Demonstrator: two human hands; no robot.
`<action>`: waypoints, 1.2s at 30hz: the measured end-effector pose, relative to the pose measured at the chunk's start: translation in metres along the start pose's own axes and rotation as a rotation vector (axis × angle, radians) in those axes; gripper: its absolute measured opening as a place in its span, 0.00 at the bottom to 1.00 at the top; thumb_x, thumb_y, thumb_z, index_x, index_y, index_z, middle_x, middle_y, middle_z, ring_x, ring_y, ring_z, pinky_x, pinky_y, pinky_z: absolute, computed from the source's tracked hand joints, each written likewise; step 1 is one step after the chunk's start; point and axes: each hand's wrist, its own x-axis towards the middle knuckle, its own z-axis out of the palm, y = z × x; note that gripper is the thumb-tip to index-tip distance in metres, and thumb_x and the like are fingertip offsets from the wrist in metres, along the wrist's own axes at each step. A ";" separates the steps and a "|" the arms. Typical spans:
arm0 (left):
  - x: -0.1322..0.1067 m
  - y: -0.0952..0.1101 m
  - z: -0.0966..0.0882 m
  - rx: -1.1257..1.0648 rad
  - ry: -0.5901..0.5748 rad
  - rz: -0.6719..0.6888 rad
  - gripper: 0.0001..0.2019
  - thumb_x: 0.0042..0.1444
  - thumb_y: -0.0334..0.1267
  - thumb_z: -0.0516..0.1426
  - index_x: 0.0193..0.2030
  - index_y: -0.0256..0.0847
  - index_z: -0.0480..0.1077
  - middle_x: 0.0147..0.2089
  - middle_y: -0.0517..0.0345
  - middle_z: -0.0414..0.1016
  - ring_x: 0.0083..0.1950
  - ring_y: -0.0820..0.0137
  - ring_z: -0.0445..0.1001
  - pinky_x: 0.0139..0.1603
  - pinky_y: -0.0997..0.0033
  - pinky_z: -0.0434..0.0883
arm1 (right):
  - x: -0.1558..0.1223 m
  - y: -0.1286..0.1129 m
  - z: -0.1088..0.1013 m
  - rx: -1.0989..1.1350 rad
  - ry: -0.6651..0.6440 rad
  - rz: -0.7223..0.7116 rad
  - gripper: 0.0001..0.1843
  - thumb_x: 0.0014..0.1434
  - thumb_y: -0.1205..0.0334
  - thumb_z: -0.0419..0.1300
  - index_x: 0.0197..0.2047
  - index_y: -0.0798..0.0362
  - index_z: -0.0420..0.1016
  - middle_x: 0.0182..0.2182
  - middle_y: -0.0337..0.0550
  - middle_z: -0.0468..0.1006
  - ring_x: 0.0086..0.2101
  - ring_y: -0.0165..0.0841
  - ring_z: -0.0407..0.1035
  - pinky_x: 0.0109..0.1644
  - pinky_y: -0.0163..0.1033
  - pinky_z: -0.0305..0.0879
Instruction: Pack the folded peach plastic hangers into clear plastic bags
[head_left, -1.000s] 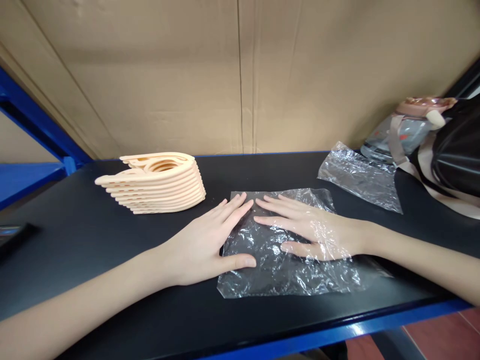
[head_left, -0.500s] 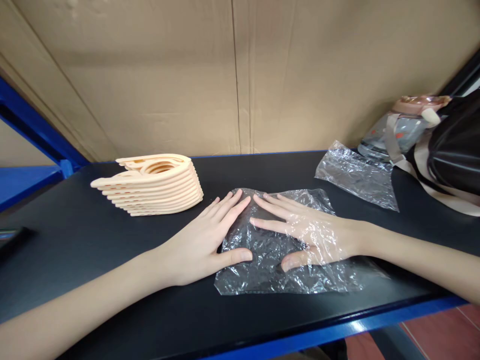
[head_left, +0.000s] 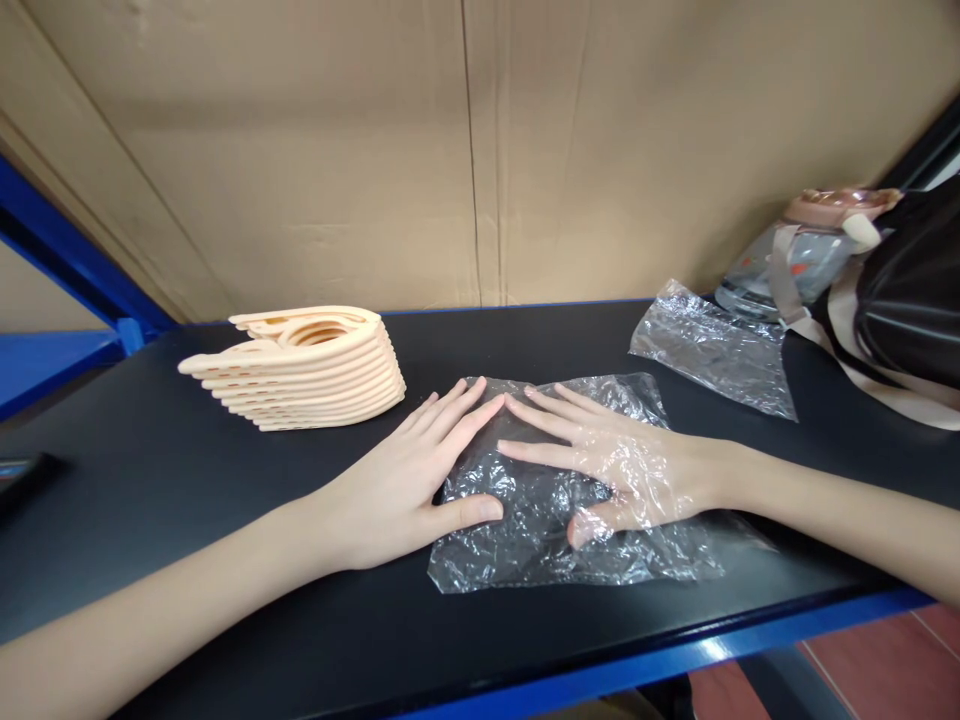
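Note:
A crinkled clear plastic bag (head_left: 525, 545) lies flat on the black tabletop in front of me. My left hand (head_left: 420, 480) rests palm down across its left edge, fingers stretched out. From the right, my right hand (head_left: 600, 460) reaches over the bag with fingers spread; a layer of the clear film covers its back and part of its thumb. The tips of both hands nearly meet at the bag's far side. Left of the bag, beyond my left hand, stands a stack of cream plastic clothes hangers (head_left: 322, 375), untouched.
A second clear plastic bag (head_left: 716, 350) lies at the back right. Behind it are a clear water bottle (head_left: 806, 255) with a strap and a dark bag (head_left: 915, 290). Cardboard (head_left: 315, 150) backs the black table (head_left: 315, 640). A dark device (head_left: 22, 475) sits at the left edge.
My right thumb has shifted slightly right under the film. My left hand, the hangers and the other things stay nearly the same.

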 end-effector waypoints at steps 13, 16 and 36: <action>-0.002 0.004 0.000 -0.001 0.026 -0.033 0.40 0.62 0.65 0.43 0.74 0.46 0.41 0.76 0.52 0.36 0.75 0.54 0.37 0.72 0.45 0.45 | 0.001 -0.002 -0.002 -0.004 -0.015 0.015 0.42 0.59 0.41 0.59 0.71 0.42 0.48 0.72 0.44 0.29 0.68 0.50 0.21 0.68 0.66 0.26; -0.002 0.006 -0.002 0.003 0.020 -0.038 0.40 0.62 0.65 0.43 0.74 0.45 0.42 0.76 0.53 0.36 0.75 0.55 0.37 0.72 0.46 0.44 | 0.001 -0.002 -0.001 -0.027 -0.017 0.012 0.43 0.59 0.40 0.59 0.71 0.43 0.47 0.72 0.44 0.29 0.68 0.49 0.20 0.68 0.65 0.26; -0.003 -0.007 0.003 0.122 0.027 -0.011 0.39 0.65 0.61 0.44 0.74 0.44 0.35 0.76 0.45 0.35 0.75 0.53 0.38 0.71 0.39 0.44 | -0.017 0.002 -0.023 0.029 -0.072 0.239 0.40 0.61 0.37 0.53 0.71 0.40 0.47 0.72 0.41 0.33 0.69 0.48 0.26 0.70 0.62 0.31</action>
